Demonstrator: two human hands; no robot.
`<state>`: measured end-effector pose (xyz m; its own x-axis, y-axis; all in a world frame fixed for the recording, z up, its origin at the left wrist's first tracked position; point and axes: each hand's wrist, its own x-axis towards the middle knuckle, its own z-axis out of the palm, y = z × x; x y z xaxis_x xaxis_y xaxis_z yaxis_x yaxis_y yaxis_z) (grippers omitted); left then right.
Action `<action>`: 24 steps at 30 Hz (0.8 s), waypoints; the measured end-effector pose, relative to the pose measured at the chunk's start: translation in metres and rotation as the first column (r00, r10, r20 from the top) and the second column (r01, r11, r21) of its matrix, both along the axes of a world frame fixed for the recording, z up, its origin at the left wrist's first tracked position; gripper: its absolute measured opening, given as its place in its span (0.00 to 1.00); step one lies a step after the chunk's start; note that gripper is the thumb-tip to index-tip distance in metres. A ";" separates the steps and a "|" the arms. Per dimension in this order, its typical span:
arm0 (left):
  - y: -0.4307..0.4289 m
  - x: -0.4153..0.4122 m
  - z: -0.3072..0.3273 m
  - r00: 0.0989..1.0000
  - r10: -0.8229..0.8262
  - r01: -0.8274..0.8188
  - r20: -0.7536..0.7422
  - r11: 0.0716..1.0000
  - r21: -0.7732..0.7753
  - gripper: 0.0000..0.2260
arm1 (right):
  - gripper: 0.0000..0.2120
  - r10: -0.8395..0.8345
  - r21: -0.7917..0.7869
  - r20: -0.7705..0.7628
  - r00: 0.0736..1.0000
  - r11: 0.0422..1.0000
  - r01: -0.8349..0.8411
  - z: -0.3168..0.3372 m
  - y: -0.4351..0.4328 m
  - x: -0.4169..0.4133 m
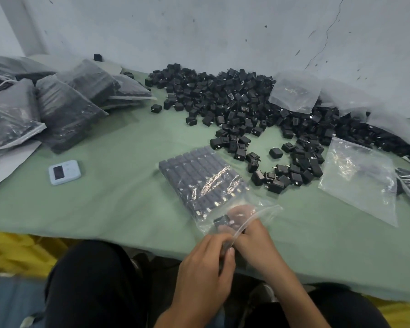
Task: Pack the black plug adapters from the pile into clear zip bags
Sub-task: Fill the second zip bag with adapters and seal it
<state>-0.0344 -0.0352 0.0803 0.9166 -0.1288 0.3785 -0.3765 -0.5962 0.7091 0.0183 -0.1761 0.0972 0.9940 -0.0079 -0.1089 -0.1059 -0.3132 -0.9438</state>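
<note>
A clear zip bag (206,183) lies on the green table (118,200), filled with neat rows of black plug adapters. My left hand (206,263) pinches the bag's open mouth at the near edge. My right hand (253,242) reaches into that mouth, its fingers inside the plastic around a black adapter (221,221). The loose pile of black adapters (246,107) spreads across the far middle and right of the table.
Several filled bags (64,107) are stacked at the far left. Empty clear bags (360,178) lie at the right and on the pile (294,91). A small pale blue device (64,172) sits left of the bag. A wall stands behind the table.
</note>
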 end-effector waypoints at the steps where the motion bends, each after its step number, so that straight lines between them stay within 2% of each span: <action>1: 0.000 0.000 0.000 1.000 -0.006 0.006 -0.004 1.000 -0.002 0.10 | 0.11 0.019 -0.024 0.021 1.000 1.000 -0.019 -0.002 0.000 0.000; 3: 0.001 0.000 0.000 1.000 -0.019 0.019 -0.018 1.000 0.003 0.14 | 0.09 0.068 -0.077 0.051 0.996 0.995 -0.063 -0.004 0.001 0.000; 7: 0.001 0.001 0.000 0.999 0.003 -0.003 -0.042 1.000 -0.003 0.14 | 0.24 0.077 -0.116 0.045 0.996 0.991 -0.072 -0.007 0.003 -0.002; 8: 0.001 0.001 0.000 0.999 -0.005 0.004 -0.046 1.000 -0.015 0.13 | 0.24 0.061 -0.118 0.045 0.997 0.992 -0.055 -0.009 0.003 -0.001; 13: -0.001 -0.001 -0.002 0.999 -0.020 0.018 -0.031 0.998 -0.060 0.08 | 0.12 0.056 -0.082 0.152 0.987 0.996 -0.044 -0.013 0.000 0.000; 17: -0.003 0.000 -0.001 1.000 -0.011 0.010 -0.016 0.998 -0.068 0.07 | 0.14 0.025 -0.140 0.200 0.979 0.990 0.003 -0.017 0.001 0.000; 20: -0.004 0.001 -0.001 1.000 0.001 -0.002 -0.016 0.998 -0.066 0.09 | 0.13 0.056 -0.261 0.226 0.973 0.965 0.005 -0.016 0.003 0.004; 24: -0.002 0.002 -0.003 1.000 0.018 -0.020 -0.024 0.999 -0.050 0.10 | 0.15 0.122 -0.503 0.210 0.970 0.864 0.000 -0.019 0.007 0.008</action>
<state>-0.0326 -0.0370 0.0773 0.9274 -0.0927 0.3623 -0.3484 -0.5664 0.7468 0.0261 -0.1691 0.0781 0.9907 0.0615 0.1214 0.1266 -0.7443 -0.6558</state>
